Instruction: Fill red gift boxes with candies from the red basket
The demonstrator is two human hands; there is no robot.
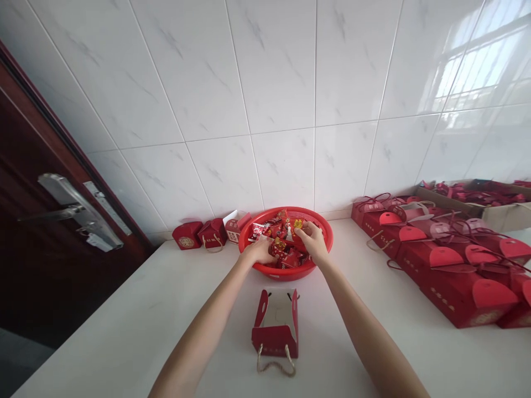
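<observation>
A red plastic basket [286, 273] against the tiled wall holds red wrapped candies [288, 258]. Inside its left part, my left hand [260, 250] rests among the candies, fingers bent and tips partly hidden; what it grips, if anything, cannot be made out. At the basket's right side, my right hand [312, 239] pinches a small yellow and red packet [298, 224]. In front of the basket, between my forearms, stands an open red gift box [274, 338] with a rope handle hanging toward me; its pale inside shows.
Several closed red boxes [448, 287] stand in rows at the right, near a cardboard carton [504, 216] of red items. Small boxes [213, 233] line the wall left of the basket. A dark red door [37, 232] with a metal handle is at the left.
</observation>
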